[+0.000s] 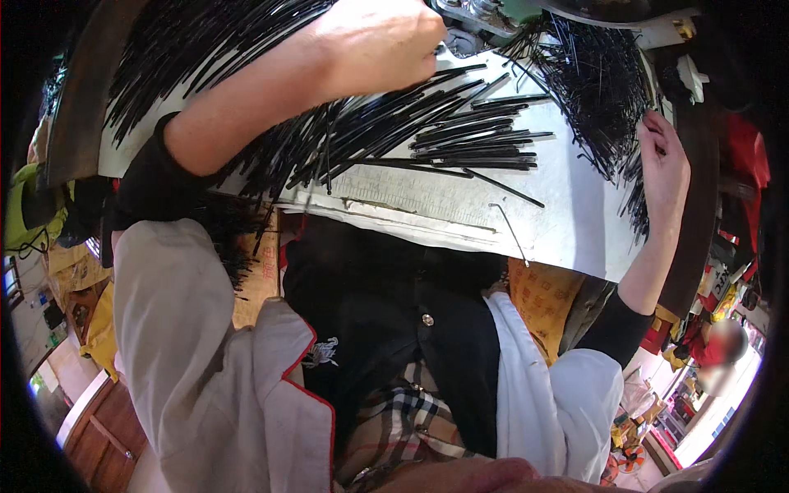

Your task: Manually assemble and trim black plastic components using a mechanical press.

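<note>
A white worktable (567,222) stands above a wooden cabinet (99,427) and a bright floor (723,419).

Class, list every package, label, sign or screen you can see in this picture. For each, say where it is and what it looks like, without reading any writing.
Orange printed sheet: hangs under the table edge, right of centre; rectangular, orange-yellow with darker characters.
Tan printed sheet: under the table edge, left of centre; brownish with red characters.
Small labels: far right edge; white and yellow tags, too small to make out.
Screen: far left edge; small, bluish.
</note>
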Available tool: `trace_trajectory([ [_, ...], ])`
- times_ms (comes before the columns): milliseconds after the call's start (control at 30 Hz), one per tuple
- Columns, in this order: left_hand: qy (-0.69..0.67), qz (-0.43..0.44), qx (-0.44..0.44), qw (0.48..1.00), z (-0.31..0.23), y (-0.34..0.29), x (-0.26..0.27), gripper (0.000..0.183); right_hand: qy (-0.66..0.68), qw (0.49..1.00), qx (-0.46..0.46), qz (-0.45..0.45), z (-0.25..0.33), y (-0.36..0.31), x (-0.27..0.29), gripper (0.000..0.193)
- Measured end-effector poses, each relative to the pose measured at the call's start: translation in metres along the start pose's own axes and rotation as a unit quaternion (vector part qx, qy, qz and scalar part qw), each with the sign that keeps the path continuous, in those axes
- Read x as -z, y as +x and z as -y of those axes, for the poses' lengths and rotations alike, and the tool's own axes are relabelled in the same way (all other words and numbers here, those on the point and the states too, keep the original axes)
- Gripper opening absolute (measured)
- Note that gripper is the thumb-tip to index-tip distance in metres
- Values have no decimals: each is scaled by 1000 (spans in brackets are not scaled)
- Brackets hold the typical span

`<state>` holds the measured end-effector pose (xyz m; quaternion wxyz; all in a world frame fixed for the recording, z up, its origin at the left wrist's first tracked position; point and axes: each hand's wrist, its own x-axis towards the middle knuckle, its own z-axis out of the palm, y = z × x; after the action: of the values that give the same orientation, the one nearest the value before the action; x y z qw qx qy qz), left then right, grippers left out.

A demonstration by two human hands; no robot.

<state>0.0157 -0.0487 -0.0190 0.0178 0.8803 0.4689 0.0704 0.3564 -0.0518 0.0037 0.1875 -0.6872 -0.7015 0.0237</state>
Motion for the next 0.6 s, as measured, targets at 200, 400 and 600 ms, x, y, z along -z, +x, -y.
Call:
trace_trajectory([
  [200, -15, -14, 30, 999, 17, -11, 19, 17, 126, 969, 198, 78, 62, -27, -22, 39],
  [400, -65, -136, -104, 983, 38, -28, 8, 12, 98, 896, 406, 152, 110, -50, -50, 62],
  [600, -72, -116, -144, 980, 34, -42, 18, 16, 97, 869, 452, 179, 114, -51, -71, 71],
])
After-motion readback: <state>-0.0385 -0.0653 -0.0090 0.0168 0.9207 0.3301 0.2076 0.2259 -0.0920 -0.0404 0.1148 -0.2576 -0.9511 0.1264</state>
